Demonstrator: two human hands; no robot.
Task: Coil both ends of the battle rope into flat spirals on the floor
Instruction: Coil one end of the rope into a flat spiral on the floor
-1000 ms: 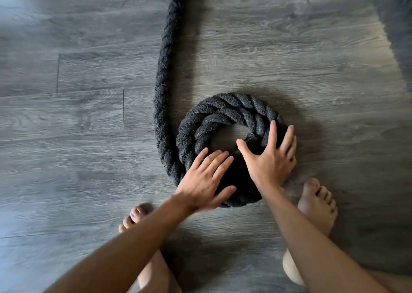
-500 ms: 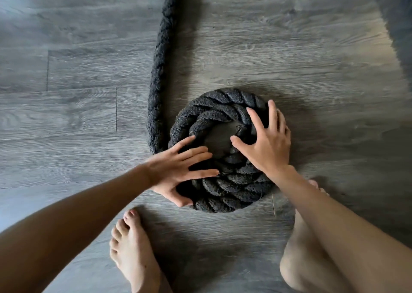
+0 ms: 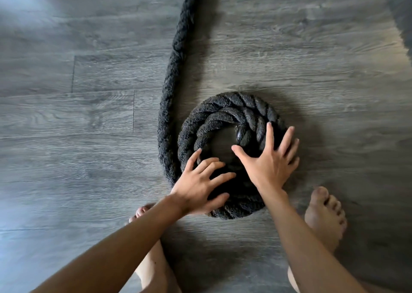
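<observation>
A person's left hand [image 3: 200, 185] and right hand [image 3: 269, 161], fingers spread, press flat on a rope spiral [image 3: 234, 105] on the wooden floor [image 3: 89, 114]. Its loose length [image 3: 176, 54] runs away at left. Uneven pressure could let the stiff turns spring open or ride up.

I see a battle rope [image 3: 234, 106] in charcoal black. Its thick strands twist into a repeating pattern of diagonal ridges, a little greyer along the crests. The floor [image 3: 89, 114] around the rope is grey wood-look plank, streaked with darker and paler grain lines and crossed by thin dark seams. Far to the left of the rope the grey washes out to a pale bluish glare. To its upper right the planks turn a warmer brown-grey.
</observation>
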